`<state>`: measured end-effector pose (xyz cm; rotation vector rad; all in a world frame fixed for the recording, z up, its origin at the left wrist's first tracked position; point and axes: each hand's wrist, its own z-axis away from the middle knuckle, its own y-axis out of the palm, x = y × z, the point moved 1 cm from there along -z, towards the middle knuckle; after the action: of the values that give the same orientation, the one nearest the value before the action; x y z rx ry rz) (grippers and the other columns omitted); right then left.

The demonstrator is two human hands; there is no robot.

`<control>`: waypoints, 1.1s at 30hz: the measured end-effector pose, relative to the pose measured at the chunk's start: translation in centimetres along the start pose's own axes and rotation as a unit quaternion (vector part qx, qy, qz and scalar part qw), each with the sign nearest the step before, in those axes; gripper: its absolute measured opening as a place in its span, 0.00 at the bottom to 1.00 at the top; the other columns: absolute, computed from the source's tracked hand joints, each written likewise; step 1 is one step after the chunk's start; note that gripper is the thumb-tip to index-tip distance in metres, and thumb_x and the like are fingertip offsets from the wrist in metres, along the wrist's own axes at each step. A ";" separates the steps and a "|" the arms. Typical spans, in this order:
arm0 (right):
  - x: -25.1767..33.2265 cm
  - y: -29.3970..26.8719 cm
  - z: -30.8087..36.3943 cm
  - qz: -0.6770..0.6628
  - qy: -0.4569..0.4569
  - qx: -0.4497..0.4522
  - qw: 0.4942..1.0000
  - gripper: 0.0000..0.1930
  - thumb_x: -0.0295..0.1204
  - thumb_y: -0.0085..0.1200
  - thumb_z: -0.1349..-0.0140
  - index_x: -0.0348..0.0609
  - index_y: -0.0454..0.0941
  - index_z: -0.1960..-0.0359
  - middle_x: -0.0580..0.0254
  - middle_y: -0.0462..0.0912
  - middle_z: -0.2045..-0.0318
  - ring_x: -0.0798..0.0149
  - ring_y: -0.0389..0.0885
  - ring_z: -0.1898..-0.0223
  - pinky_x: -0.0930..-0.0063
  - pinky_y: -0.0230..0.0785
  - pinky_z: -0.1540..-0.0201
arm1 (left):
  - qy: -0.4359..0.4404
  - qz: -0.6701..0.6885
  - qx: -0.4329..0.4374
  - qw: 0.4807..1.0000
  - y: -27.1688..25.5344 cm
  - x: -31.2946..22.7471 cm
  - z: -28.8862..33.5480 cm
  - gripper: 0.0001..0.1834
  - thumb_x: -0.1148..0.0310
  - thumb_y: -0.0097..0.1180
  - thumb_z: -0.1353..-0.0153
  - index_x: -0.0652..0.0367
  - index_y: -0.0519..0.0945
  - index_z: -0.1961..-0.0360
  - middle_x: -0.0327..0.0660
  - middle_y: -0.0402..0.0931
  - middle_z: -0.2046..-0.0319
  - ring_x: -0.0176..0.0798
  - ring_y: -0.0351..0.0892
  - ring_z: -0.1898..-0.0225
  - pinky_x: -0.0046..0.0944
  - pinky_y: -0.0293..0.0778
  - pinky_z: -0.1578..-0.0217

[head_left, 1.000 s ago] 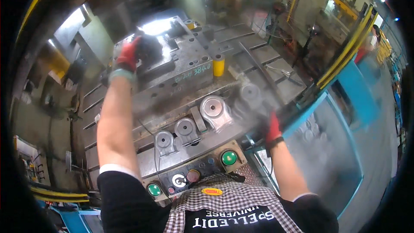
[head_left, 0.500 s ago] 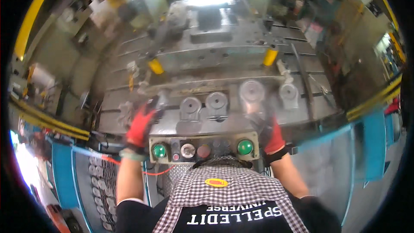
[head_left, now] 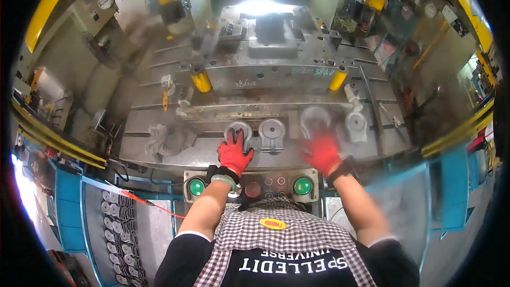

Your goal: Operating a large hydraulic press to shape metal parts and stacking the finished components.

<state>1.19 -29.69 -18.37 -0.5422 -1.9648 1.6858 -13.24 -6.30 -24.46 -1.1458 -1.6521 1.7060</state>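
Several round grey metal castings lie in a row on the bed of a large press. My left hand, in a red glove, rests with its fingers spread on the leftmost casting. My right hand, also in a red glove, is blurred by motion. Its fingertips are at the lower rim of the third casting, and I cannot make out its grip. A second casting lies between my hands. A fourth casting lies to the right of my right hand.
A control box with two green buttons and a red one sits below my wrists. Yellow guide posts stand on the grey die block. A crumpled rag lies left. Finished parts are stacked lower left.
The view has swung to face the press squarely. My left hand came back from the far die and moved right onto the leftmost casting. My right hand moved up to the third casting.
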 end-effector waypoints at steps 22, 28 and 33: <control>-3.1 5.0 4.1 -0.378 0.250 -0.324 0.830 0.22 0.33 0.50 0.46 0.42 0.65 0.49 0.46 0.66 0.50 0.47 0.62 0.47 0.60 0.54 0.44 | 0.193 0.260 0.117 0.939 -5.4 -9.7 0.0 0.40 0.48 0.58 0.57 0.54 0.62 0.43 0.58 0.55 0.44 0.65 0.51 0.44 0.57 0.51 0.46; -1.6 8.4 4.5 -0.228 0.236 -0.200 0.923 0.27 0.35 0.47 0.43 0.40 0.58 0.43 0.39 0.60 0.45 0.43 0.57 0.43 0.58 0.50 0.41 | 0.160 0.127 0.082 0.975 -0.4 -13.3 -2.7 0.49 0.43 0.61 0.66 0.50 0.58 0.41 0.59 0.44 0.40 0.66 0.42 0.39 0.63 0.38 0.42; -0.3 9.6 4.7 -0.295 0.282 -0.219 0.886 0.27 0.35 0.44 0.42 0.39 0.55 0.42 0.40 0.59 0.45 0.42 0.57 0.44 0.59 0.50 0.41 | 0.220 0.082 0.036 0.971 -0.4 -13.9 -2.7 0.49 0.45 0.61 0.65 0.50 0.57 0.41 0.61 0.47 0.41 0.64 0.42 0.39 0.62 0.36 0.42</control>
<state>-1.55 -32.05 -28.41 -0.4513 -1.7995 0.6156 -3.85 -16.21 -20.69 -1.5281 -1.2432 1.4528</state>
